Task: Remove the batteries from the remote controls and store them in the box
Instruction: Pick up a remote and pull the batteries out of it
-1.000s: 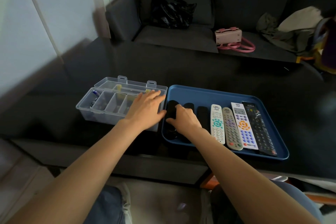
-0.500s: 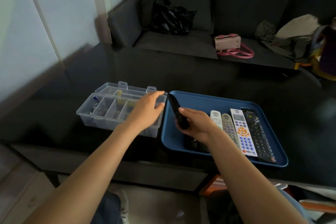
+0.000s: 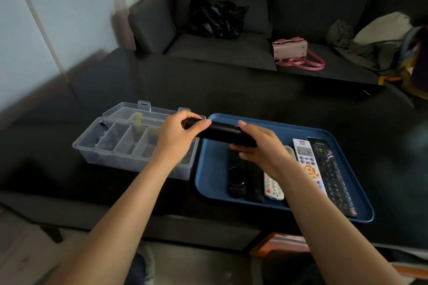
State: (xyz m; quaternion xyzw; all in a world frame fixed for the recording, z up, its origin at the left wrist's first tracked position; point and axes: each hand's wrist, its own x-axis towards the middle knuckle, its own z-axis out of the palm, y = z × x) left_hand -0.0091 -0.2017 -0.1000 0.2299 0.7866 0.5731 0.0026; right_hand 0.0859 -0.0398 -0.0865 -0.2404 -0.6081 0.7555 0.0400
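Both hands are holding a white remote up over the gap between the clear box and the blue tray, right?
Not quite. In the head view the remote held by the left hand and right hand is black, not white. It is up between the clear box and blue tray.

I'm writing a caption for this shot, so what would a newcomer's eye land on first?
First, the black remote held in the air between the left hand and the right hand, above the gap between box and tray. Next, the blue tray on the right with remotes lying in a row, and the clear compartment box open on the left.
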